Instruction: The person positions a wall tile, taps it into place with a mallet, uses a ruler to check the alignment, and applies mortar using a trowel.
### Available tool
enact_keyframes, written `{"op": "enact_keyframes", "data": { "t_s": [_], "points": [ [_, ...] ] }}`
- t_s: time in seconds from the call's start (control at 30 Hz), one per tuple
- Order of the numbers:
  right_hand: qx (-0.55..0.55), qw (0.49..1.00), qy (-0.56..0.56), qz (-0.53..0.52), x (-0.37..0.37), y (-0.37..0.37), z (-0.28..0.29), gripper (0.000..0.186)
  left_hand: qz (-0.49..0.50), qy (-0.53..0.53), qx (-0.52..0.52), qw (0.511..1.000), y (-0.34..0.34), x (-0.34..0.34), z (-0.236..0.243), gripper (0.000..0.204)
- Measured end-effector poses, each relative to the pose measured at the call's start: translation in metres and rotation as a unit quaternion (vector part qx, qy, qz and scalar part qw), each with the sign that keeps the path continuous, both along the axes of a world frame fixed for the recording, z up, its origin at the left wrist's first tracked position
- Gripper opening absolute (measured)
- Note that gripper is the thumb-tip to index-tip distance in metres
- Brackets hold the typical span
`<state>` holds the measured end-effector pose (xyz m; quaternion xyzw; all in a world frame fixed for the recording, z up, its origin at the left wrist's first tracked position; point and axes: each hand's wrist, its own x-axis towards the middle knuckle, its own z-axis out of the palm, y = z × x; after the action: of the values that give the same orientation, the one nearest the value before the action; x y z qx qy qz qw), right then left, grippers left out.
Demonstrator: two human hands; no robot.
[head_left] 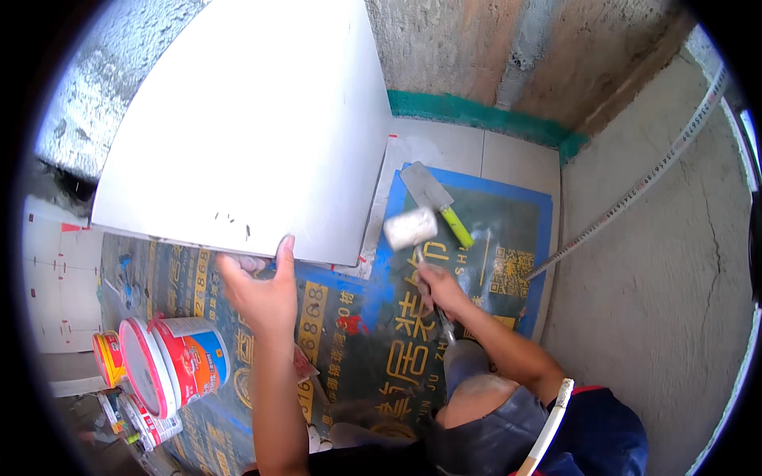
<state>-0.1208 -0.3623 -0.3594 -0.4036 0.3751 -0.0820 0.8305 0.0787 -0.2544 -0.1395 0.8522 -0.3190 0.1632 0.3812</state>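
A large white tile (254,135) stands upright against the wall in front of me, with a few dark specks near its lower edge. My left hand (262,285) holds that lower edge, thumb on the white face and fingers curled beneath. In my right hand (440,289) is the handle of a rubber mallet (411,228) with a white head. The mallet head is slightly blurred, to the right of the tile and apart from it. Just beyond it, a trowel (429,189) with a flat metal blade and lime-green handle lies on the floor covering.
Dark printed protective sheeting (476,214) with blue tape covers much of the floor. At left stand a red-and-white bucket (171,365) and smaller tubs (109,357). A tape measure blade (635,190) slants along the right wall (667,262). A white cigarette-like stick (548,428) juts up close by.
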Motion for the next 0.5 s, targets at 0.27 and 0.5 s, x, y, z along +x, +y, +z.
{"op": "enact_keyframes", "data": {
  "t_s": [0.27, 0.5],
  "points": [
    [0.168, 0.932, -0.141, -0.289, 0.089, -0.135, 0.034, 0.029, -0.015, 0.022, -0.005, 1.0, -0.005, 0.004, -0.002, 0.056],
    [0.045, 0.967, -0.044, -0.246, 0.19, -0.124, 0.013, 0.032, -0.008, -0.047, -0.02, 0.999, 0.008, 0.011, -0.011, 0.05]
  ]
}}
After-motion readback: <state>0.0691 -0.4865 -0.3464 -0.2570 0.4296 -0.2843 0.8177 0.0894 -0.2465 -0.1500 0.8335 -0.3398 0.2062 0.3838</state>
